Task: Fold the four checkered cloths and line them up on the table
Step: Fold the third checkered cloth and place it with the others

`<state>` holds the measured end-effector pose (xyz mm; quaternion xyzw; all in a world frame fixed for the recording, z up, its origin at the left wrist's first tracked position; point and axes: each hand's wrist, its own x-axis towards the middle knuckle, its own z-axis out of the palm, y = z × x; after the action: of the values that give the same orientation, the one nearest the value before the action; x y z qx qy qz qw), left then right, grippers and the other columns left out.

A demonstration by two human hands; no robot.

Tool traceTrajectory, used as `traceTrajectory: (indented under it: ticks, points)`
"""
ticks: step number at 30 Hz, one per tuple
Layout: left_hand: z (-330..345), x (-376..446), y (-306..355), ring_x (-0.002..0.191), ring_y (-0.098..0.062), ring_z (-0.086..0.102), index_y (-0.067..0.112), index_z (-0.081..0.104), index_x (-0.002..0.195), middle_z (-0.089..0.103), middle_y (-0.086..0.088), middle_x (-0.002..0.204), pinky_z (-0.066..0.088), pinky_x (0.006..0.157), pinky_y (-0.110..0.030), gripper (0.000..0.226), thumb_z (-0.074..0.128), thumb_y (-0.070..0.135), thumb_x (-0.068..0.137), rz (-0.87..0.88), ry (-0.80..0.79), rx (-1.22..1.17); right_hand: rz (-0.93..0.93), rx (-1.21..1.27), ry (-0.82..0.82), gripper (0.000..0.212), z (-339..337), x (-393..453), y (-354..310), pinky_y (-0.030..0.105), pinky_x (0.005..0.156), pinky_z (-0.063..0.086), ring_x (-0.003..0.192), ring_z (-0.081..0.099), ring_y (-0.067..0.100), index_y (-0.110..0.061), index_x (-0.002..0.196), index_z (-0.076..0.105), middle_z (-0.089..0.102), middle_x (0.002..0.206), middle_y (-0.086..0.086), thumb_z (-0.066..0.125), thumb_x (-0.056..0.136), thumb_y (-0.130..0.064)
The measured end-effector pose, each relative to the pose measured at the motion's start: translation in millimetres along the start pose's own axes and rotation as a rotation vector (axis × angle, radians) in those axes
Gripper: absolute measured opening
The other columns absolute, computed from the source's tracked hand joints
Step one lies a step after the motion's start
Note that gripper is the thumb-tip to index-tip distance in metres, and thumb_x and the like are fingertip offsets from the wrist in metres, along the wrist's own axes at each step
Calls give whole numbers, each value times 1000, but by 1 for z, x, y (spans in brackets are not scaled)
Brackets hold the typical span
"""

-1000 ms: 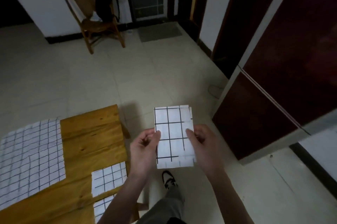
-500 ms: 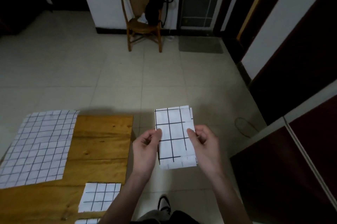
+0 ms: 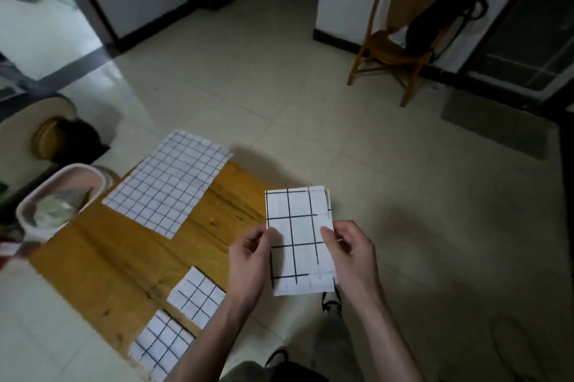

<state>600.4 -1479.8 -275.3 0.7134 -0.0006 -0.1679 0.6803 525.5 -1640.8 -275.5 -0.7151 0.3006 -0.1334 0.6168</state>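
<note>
I hold a folded white checkered cloth (image 3: 298, 238) upright in the air, just right of the wooden table (image 3: 124, 257). My left hand (image 3: 250, 263) pinches its left edge and my right hand (image 3: 351, 254) pinches its right edge. Two folded checkered cloths lie on the table's near side, one (image 3: 196, 296) beside my left forearm and the other (image 3: 161, 343) at the near edge. An unfolded checkered cloth (image 3: 169, 181) lies flat across the table's far corner, overhanging it.
A white basket (image 3: 62, 195) with pale contents stands at the table's left. A wooden chair (image 3: 400, 43) with a black bag on it stands against the far wall. Tiled floor surrounds the table. My shoe (image 3: 330, 304) shows below the held cloth.
The view has swung to the left, bringing the table, basket and chair further right in frame. My hands still hold the folded cloth the same way.
</note>
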Motion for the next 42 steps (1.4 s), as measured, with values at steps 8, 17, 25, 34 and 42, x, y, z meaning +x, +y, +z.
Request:
traceTrajectory:
  ticks: [8, 17, 25, 34, 42]
  points:
    - [16, 34, 5, 98, -12, 73, 16, 75, 108, 79, 6, 106, 55, 81, -25, 18, 58, 13, 105, -45, 328, -18, -6, -105, -393, 6, 14, 105, -10, 24, 70, 58, 88, 73, 8, -24, 100, 69, 77, 97, -9, 67, 100, -30]
    - [22, 47, -5, 84, -13, 73, 25, 77, 95, 78, 7, 93, 59, 71, -28, 17, 65, 17, 103, -97, 709, 10, -79, -230, -698, 5, 53, 167, 1, 23, 73, 55, 90, 71, 9, -27, 95, 68, 75, 92, -9, 69, 99, -30]
    - [-7, 38, -24, 75, -17, 65, 23, 76, 94, 75, 1, 88, 56, 68, -35, 12, 68, 16, 99, -187, 875, -61, -215, -350, -834, 6, 97, 161, 1, 27, 52, 44, 60, 58, 15, -28, 95, 65, 68, 74, -11, 67, 100, -30]
    - [-47, 47, -67, 74, -6, 63, 19, 76, 100, 75, 4, 88, 55, 69, -25, 12, 67, 12, 98, -264, 922, -111, -156, -389, -860, 3, 154, 152, 29, 24, 72, 58, 83, 68, 5, -25, 101, 67, 72, 90, -9, 67, 100, -28]
    - [-66, 76, -127, 72, -9, 64, 20, 73, 98, 72, 7, 89, 60, 75, -46, 10, 66, 13, 99, -352, 988, -166, -152, -500, -928, 4, 205, 169, 67, 19, 61, 53, 76, 64, 6, -28, 98, 63, 69, 85, -6, 64, 102, -26]
